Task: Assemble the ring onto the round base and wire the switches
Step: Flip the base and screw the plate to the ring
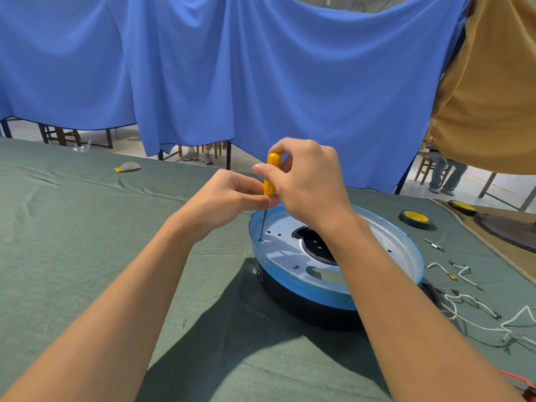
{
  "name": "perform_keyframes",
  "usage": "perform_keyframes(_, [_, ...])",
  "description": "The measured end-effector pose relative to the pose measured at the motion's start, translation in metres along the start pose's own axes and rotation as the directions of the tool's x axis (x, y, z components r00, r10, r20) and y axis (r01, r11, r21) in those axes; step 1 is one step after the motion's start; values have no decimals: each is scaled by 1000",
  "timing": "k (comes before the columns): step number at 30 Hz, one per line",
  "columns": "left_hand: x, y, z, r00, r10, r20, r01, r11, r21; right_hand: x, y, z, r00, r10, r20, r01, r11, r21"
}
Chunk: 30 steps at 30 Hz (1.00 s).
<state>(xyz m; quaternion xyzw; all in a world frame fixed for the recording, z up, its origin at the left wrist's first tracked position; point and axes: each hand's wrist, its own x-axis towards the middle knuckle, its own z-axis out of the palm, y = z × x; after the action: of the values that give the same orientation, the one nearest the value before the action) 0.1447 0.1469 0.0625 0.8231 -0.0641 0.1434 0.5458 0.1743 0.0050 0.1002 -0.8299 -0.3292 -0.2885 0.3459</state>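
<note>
Two hands on the yellow screwdriver (273, 173): right hand (307, 184) wrapped round the handle, left hand (229, 195) pinching its lower end. Tip's in a hole at the left edge of the ring (304, 282), seated on the round base (290, 298). Any tilt and it could skid out.

We see our left forearm (121, 285) and right forearm (406, 300) bare to the wrists; left grip (229, 195) and right grip (307, 184) are bare too.
</note>
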Motion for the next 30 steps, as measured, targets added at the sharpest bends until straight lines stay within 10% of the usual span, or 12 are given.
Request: perform_keyframes(30, [0,0,-1,1000,-3,3,3,999,36,3,-3,-6,993,-80,86,82,996,-16])
